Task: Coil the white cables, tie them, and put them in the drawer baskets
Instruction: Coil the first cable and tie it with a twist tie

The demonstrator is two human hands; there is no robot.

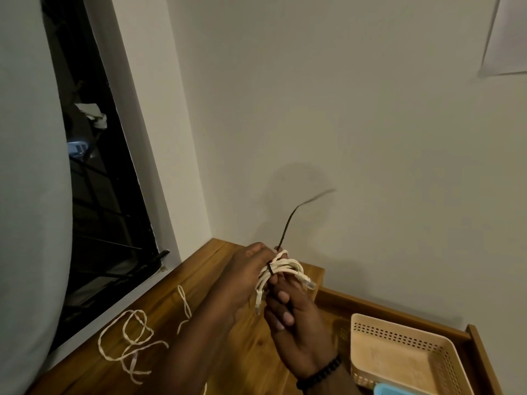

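Both hands hold the coil (281,270) above the desk (222,258): left hand (245,276) wraps it, hiding part; right hand (293,317) curls round its lower loops. Blurred tie (288,223) tail sticks up. Basket (399,354) is cut off at bottom; loose cable (128,337) lies left.

— What's over by the corner?

— A plain pale wall (342,109), with a sheet of paper (510,35) stuck up near the top right.

— And on the left?

— A dark window (94,181) with black bars across it, set in a white frame (154,155). A big pale curtain (25,166) hangs in front of its left side.

— Below that?

— A wooden surface (199,269) running along under the sill into the corner.

— Anything worn?

— A bracelet (319,374) of black beads at a wrist.
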